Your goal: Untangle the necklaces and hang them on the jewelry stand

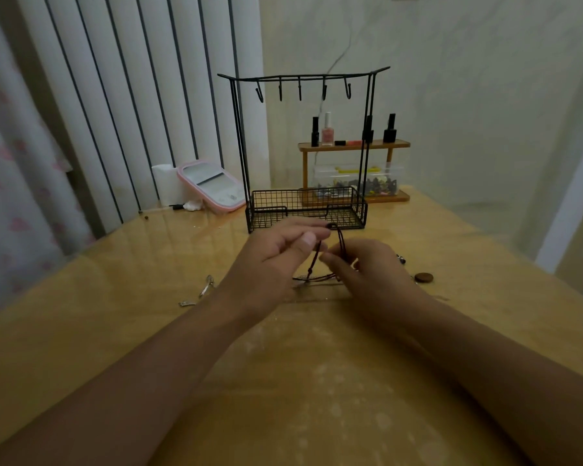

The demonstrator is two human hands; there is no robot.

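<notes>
While both hands pinch the dark cord [320, 260] at frame centre, left hand [276, 250] lifting a loop and right hand [360, 264] holding strands, untangling is under way. Next, I judge, free it and carry it up to the bare hooks [300, 90] of the stand [305, 136].

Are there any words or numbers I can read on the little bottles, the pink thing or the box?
None can be read.
Nail polish bottles on the wooden shelf: any labels are too small and blurred.
Pink case: small marks near its lower edge, too blurred to read.
Clear plastic box: no text shows.
</notes>
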